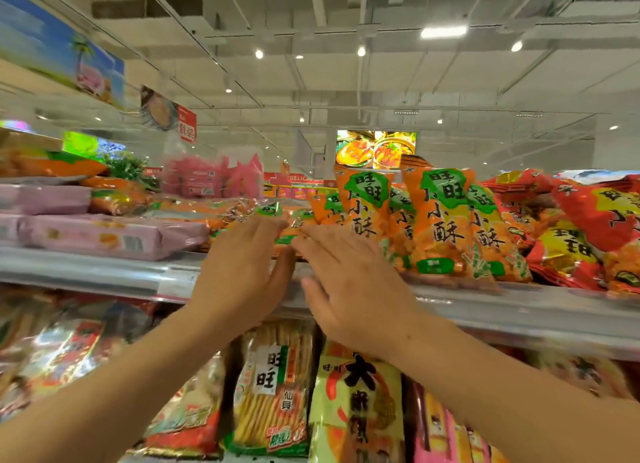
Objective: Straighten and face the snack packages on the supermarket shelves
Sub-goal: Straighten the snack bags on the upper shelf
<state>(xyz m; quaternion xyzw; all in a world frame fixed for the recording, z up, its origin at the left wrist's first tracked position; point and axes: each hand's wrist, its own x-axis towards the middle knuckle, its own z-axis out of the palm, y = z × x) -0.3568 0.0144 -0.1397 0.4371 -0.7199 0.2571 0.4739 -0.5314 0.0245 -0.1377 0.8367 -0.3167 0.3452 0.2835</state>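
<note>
Both my hands reach up to the top shelf (104, 272). My left hand (242, 272) and my right hand (349, 286) lie flat, fingers spread, side by side against a pile of orange-and-green snack bags lying flat (242, 209). Neither hand grips anything. Just right of my right hand, several orange-and-green bags (436, 220) stand upright, faces forward, leaning slightly. Further right, red-and-yellow bags (595, 227) lie tilted and jumbled.
Pink flat packs (104, 235) are stacked at the left of the top shelf, pink bags (211, 178) behind. The lower shelf holds rice-cracker packs (273, 386), a yellow pack (356, 403) and blurred red packs (62, 351). Hanging signs and ceiling lights are above.
</note>
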